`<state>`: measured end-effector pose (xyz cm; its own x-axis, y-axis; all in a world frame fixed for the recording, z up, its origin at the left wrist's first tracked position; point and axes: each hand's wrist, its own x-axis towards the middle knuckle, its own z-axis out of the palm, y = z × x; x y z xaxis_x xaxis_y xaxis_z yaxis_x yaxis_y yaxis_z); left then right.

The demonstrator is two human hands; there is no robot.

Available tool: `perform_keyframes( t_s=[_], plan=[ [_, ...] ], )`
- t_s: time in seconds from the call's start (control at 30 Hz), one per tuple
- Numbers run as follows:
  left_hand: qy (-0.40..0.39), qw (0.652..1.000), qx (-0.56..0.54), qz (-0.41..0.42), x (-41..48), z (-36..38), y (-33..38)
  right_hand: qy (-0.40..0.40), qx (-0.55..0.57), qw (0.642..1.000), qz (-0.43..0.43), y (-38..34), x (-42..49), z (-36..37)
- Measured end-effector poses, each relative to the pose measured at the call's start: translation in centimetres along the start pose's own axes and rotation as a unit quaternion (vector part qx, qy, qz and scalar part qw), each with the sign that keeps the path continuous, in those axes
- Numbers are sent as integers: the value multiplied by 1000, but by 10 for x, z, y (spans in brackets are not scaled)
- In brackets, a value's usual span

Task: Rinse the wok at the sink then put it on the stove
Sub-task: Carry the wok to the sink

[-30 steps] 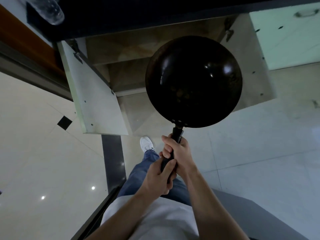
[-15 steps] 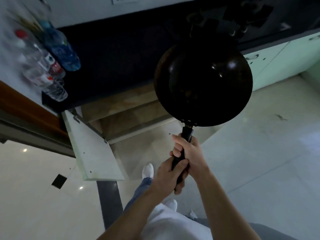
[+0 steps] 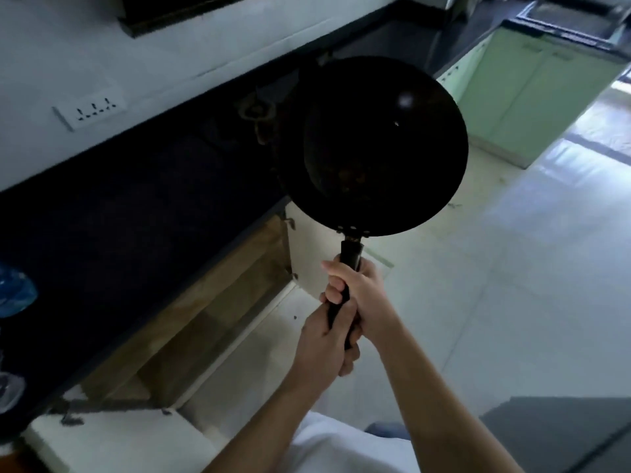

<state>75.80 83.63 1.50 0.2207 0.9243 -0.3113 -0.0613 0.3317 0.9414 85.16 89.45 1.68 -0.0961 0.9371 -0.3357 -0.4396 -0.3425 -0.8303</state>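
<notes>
— How is the wok held?

— The fingers (image 3: 334, 284) of the right hand (image 3: 362, 295) are curled round the black handle (image 3: 351, 256), just below the bowl. The left hand (image 3: 322, 346) is wrapped round the handle's end and touches the right hand. Both grips are closed tight on the handle.

— And where is the wok itself?

— The wok (image 3: 375, 148) is held up in the air with its dark inside turned to the camera. It is seen partly against the edge of the dark countertop (image 3: 119, 216) and partly against the tiled floor (image 3: 512, 285), and it is set down on nothing. An open cupboard (image 3: 205, 319) is seen under the countertop, beside the hands.

— How much of the task can be taken as done?

— Little, it is judged. No water is seen on or near the wok, and brownish marks seem to be left in its bottom. What may be the sink (image 3: 563, 15) is seen far off, beyond the green cabinets (image 3: 529, 97), though that cannot be told for certain. The carry to the sink, the rinse and the placing on the stove are all taken to be left. The stove cannot be made out.
</notes>
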Motion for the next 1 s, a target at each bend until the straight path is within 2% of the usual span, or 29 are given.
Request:
perform_keyframes(
  t_s=[0.23, 0.57, 0.77, 1.0],
  plan=[
    [-92, 996, -6, -4, 34, 16, 8, 100, 16, 994, -42, -24, 8, -22],
    [-174, 983, 52, -27, 94, 73, 4, 181, 74, 979, -64, -52, 26, -96],
    [-194, 978, 71, -41, 156, 145, 6, 204, 112, 970, -69, -95, 54, -174],
    [-188, 977, 97, -30, 222, 269, 18, 210, 102, 970, -66, -173, 78, -288]
  ],
)
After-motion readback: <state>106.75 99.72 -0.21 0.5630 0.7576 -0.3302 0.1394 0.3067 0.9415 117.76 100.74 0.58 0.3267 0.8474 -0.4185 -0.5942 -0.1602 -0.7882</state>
